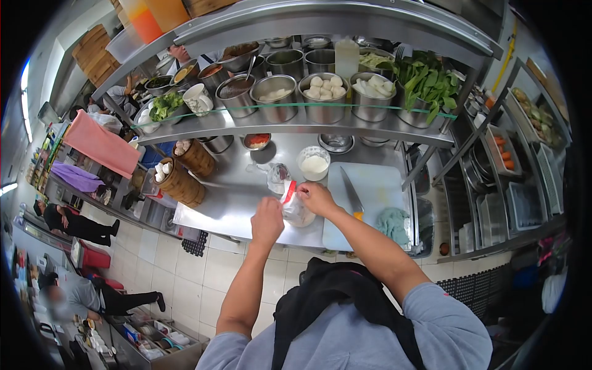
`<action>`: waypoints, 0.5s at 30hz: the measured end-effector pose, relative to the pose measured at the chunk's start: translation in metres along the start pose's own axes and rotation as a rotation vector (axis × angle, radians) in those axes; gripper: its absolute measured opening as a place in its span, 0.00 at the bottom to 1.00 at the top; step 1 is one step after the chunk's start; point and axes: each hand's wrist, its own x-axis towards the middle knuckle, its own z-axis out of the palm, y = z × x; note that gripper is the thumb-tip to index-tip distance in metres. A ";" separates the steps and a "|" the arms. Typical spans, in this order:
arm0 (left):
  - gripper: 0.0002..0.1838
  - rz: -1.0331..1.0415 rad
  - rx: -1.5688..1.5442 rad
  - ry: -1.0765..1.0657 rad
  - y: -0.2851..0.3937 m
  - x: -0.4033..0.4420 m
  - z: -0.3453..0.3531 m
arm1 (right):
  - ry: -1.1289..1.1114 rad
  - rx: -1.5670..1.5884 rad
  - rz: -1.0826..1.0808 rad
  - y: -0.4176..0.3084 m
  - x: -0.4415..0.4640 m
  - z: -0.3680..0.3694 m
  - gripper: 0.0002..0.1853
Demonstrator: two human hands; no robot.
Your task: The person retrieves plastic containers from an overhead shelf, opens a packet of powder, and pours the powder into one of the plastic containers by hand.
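Observation:
Over the steel counter, a white plastic bag with a red band stands between my two hands. My left hand is closed at the bag's left side. On the right, my right hand has its fingers pinched at the bag's top edge, beside the red band. Just behind it sits a bowl of white powder. A crumpled clear plastic wrapping lies behind the bag. The knife rests on the white cutting board, near a teal cloth.
Bamboo steamers stand at the left of the counter. Overhead, a steel shelf holds several metal pots and leafy greens. A rack with trays is at the right. Two people are at the far left.

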 end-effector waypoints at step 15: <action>0.09 0.043 -0.234 0.134 0.006 0.000 0.005 | 0.077 0.055 0.029 -0.008 -0.009 0.002 0.09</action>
